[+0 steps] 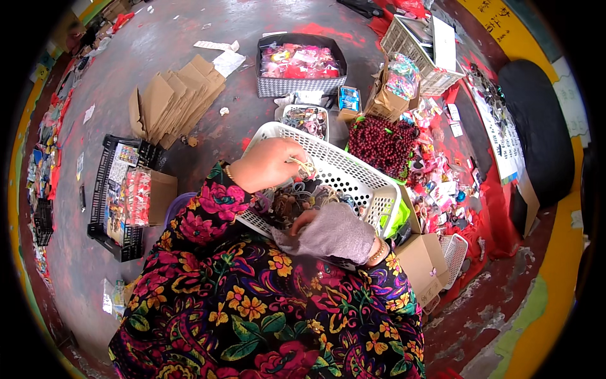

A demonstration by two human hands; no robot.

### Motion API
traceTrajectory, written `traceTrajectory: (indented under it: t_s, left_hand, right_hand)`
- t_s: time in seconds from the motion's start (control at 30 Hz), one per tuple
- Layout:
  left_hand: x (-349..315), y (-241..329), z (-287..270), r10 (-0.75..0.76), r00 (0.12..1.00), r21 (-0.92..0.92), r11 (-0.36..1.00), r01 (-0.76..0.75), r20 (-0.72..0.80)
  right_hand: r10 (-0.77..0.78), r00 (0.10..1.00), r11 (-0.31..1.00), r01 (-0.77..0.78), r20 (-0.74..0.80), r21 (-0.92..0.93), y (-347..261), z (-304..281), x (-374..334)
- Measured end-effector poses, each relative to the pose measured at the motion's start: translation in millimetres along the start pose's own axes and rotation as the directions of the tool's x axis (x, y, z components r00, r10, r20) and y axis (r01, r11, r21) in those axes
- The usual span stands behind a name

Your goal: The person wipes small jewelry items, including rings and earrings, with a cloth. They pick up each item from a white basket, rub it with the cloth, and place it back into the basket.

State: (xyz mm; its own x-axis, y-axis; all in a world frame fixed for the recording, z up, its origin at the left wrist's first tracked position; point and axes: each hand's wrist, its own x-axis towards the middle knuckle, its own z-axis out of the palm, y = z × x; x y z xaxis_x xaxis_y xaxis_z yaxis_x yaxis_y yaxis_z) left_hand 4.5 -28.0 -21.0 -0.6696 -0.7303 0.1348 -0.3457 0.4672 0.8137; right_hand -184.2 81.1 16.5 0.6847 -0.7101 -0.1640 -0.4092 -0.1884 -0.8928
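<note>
My left hand (268, 165) is raised over the left side of a white perforated basket (341, 144). Its thumb and fingers pinch a small pale looped band (305, 167), perhaps a hair tie. Lower down, my right hand (305, 221) bends over the basket's near side, mostly covered by a mauve-grey cloth (334, 237). Only some curled fingers show at the cloth's edge, and what they hold is hidden. Between my hands, dark and brown hair ties (290, 203) lie heaped in the basket, partly behind the cloth.
Beyond the basket stand a small tray of bands (306, 120), a checked bin of pink packets (300, 62) and dark red beads (382, 144). Folded cardboard (177, 101) and a black crate (120, 243) are at left. Small goods (445, 183) and an open carton (423, 265) lie right.
</note>
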Motion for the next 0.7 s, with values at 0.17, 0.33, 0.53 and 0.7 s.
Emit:
traceTrajectory:
  t_s: [0.17,0.33,0.53,0.7]
  left_hand:
    - [-3,13,-10,-0.223,0.960,-0.714,0.643,0.277,0.172]
    - [-6,18,-20,-0.216,0.963,-0.976,0.109,0.188,0.161]
    - [-12,22,-9,-0.230,0.954,-0.967,-0.211,0.145,0.193]
    - [-15,34,0,-0.279,0.942,-0.953,-0.286,0.105,0.188]
  right_hand:
    - [0.117,0.993,0.960,-0.108,-0.022,0.259,-7,-6,-2]
    - [0.090,0.989,0.980,-0.066,-0.119,0.187,3,-8,-4]
    - [0.132,0.883,0.963,-0.006,-0.451,0.270,1,-5,8]
    - [-0.304,0.879,0.666,-0.079,-0.367,-0.742,28,-8,11]
